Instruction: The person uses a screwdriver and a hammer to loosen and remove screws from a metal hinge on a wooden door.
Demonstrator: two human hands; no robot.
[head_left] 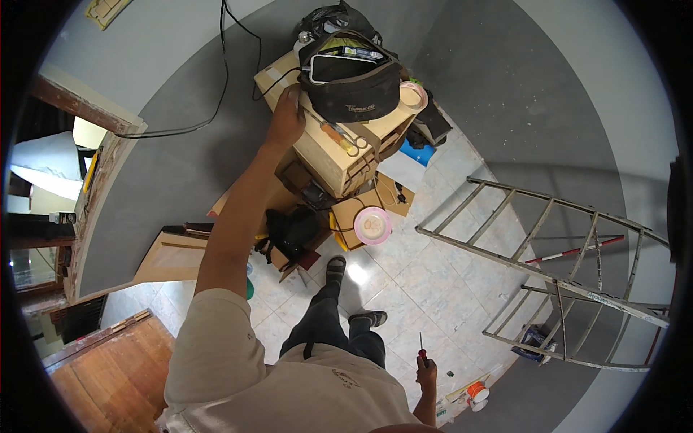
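Observation:
My right hand [427, 372] hangs low on the right, closed round a screwdriver [422, 353] with a red handle, its thin shaft pointing up. My left arm stretches forward, and my left hand [289, 115] is at the left side of a dark zipped bag [354, 97]. Its fingers are largely hidden, so what it grips, if anything, does not show. A phone [342, 68] with a white edge lies on the open bag, with a black cable [278, 81] running past my fingertips. Scissors [355, 144] and an orange-handled tool [335, 135] lie beside the bag on a light wooden cabinet [325, 159].
A metal ladder [538, 220] leans across the right side. Below the cabinet are a cardboard box [350, 216], a pink-rimmed plate [373, 226] and a black bag [292, 231]. An orange spool [477, 392] sits on the tiled floor. A wooden door panel [115, 368] stands at lower left.

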